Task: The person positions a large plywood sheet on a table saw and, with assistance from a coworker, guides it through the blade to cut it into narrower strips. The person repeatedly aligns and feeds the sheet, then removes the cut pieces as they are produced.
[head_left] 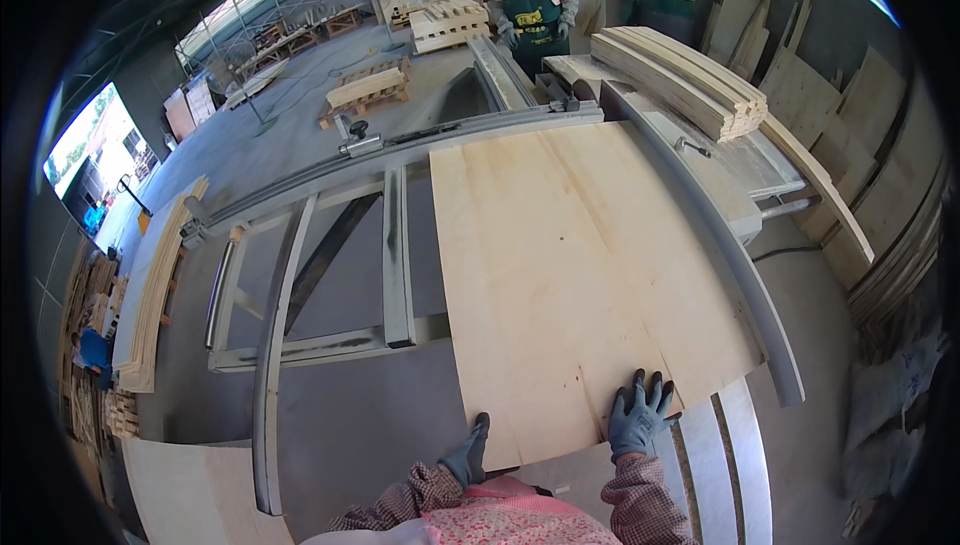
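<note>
A large pale plywood sheet (590,275) lies on a sliding table saw in front of me. Its near left corner is at my left hand (466,459), which wears a grey-blue glove with dark fingertips. One digit points up along the sheet's edge, and the rest of that hand grips the corner with its other fingers hidden. My right hand (638,423), gloved the same way, rests flat on the sheet's near edge with the fingers spread. Along the sheet's right side runs a long grey fence (715,235).
Left of the sheet extends the saw's metal frame (398,265), with a clamp-like stop (358,138) on its rail. Stacked wooden strips (680,80) lie beyond the fence. A co-worker (533,10) in a green apron stands at the far end. Boards (880,155) lean at right.
</note>
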A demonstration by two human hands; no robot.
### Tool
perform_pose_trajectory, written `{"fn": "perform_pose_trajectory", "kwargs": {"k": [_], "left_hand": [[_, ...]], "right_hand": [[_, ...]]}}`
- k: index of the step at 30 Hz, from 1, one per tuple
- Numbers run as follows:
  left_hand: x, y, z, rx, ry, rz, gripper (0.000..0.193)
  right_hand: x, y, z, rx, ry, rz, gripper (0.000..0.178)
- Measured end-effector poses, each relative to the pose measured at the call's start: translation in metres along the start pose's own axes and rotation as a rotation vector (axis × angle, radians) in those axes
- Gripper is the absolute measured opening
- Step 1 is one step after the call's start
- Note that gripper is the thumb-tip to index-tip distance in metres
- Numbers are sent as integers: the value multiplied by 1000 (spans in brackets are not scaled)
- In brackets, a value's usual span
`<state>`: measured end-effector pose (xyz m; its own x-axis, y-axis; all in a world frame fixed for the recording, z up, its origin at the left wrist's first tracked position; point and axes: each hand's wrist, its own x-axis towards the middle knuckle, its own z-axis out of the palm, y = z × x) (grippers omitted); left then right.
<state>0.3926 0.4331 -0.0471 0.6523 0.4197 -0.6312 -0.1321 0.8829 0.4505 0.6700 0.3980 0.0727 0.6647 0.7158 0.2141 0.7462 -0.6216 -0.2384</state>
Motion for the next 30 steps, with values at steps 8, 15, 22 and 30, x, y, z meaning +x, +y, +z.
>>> {"fn": "perform_pose_trajectory", "kwargs": {"k": [8,15,22,30], "left_hand": [[-16,17,38,-207,125,-27,68],[0,1,12,118,147,33,78],[-36,35,65,-284,161,-74,69],[-18,8,48,-47,396,174,69]], "right_hand": [[-2,3,-2,-11,16,34,48],[0,1,2,-36,12,42,50],[0,-4,-1,-72,-28,73,52],[-2,1,6,-79,11,70,50]]}}
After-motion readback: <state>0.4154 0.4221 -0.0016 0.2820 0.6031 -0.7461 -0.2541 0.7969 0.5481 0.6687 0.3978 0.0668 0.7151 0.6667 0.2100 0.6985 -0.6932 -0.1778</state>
